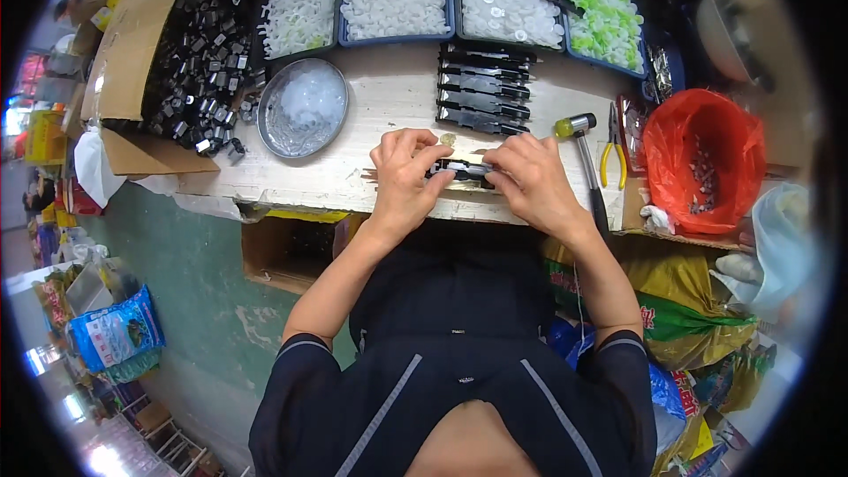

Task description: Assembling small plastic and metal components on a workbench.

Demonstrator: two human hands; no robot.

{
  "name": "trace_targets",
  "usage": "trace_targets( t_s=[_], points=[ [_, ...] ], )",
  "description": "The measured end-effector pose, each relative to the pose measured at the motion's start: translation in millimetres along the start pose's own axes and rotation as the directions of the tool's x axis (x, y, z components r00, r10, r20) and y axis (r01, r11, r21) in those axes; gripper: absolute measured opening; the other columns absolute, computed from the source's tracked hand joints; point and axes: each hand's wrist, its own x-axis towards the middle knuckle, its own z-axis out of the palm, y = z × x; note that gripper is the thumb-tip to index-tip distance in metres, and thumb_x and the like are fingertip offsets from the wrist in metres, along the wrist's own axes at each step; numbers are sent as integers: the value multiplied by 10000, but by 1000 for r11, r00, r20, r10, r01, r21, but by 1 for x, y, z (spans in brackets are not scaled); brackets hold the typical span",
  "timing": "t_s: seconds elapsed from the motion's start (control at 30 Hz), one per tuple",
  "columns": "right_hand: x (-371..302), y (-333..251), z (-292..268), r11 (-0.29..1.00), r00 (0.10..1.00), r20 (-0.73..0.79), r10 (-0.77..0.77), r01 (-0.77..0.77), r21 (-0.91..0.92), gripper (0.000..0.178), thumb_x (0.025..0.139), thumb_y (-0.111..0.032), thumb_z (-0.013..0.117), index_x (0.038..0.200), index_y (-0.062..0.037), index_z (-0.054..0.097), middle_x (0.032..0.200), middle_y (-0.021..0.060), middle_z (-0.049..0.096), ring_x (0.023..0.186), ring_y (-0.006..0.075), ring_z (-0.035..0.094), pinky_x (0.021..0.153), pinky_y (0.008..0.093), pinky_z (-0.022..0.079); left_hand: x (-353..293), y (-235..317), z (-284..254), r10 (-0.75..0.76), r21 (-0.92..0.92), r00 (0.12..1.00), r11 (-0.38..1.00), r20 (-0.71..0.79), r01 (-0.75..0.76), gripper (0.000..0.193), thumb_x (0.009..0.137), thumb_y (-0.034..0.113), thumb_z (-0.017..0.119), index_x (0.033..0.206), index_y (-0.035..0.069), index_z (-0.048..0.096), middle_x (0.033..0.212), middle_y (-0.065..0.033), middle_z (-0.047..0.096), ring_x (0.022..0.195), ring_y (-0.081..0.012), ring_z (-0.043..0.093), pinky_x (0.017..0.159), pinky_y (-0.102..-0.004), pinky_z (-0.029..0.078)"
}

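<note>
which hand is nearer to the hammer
Right. The right hand is just left of the hammer; the left hand is farther left, at the other end of the black part.

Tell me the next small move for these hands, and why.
Probably a gentle press on the black part with the fingers: the left hand and right hand hold it from opposite sides near the workbench's front edge, while the hammer and pliers lie unheld to the right, so fingers seem the handiest means.
</note>
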Motion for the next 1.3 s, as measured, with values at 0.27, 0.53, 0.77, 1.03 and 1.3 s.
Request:
trace_targets(
  t_s=[0.27, 0.53, 0.77, 1.03, 1.3],
  points=[
    [4, 0, -4, 999, 996, 87, 24, -28, 42, 155, 734, -78, 647, 886, -70, 617, 807, 53, 550, 819, 228, 529, 715, 356, 332, 2, -2, 0, 8, -15, 1000, 1000, -10, -9, 300, 645, 120, 732, 934, 85, 659, 986, -37, 539, 965, -215, 451, 827, -353, 292],
    [6, 1, -3, 992, 989, 130, 66, -79, 98, 150, 742, -74, 639, 888, -47, 621, 818, 71, 567, 838, 247, 541, 725, 369, 348, 0, -3, -1, 6, -23, 1000, 1000, -6, -6, 298, 652, 137, 728, 938, 83, 660, 974, -37, 539, 946, -212, 453, 820, -346, 296],
    [4, 2, 2, 992, 992, 108, 69, -80, 93, 150, 751, -77, 637, 897, -46, 622, 835, 72, 571, 852, 245, 541, 741, 366, 355, -1, -2, -1, 6, -23, 1000, 1000, -17, -6, 242, 656, 137, 723, 885, 91, 660, 965, -36, 539, 936, -213, 451, 808, -347, 297],
    [-2, 2, 2, 1000, 998, 63, 4, -5, 7, 171, 735, -60, 631, 903, -91, 616, 838, 35, 557, 822, 208, 530, 735, 346, 344, -3, -5, 2, 77, -12, 996, 997, -47, -78, 102, 633, 104, 727, 698, 116, 649, 888, 5, 564, 933, -208, 467, 801, -360, 291],
    [-15, 15, 8, 923, 958, -12, -287, 273, -269, 261, 659, -28, 617, 905, -115, 625, 843, 16, 552, 777, 203, 514, 703, 345, 352, -4, -9, 4, 96, 16, 995, 995, -38, -95, 111, 623, 106, 729, 703, 122, 654, 886, 11, 568, 938, -205, 471, 797, -362, 292]
  ],
)
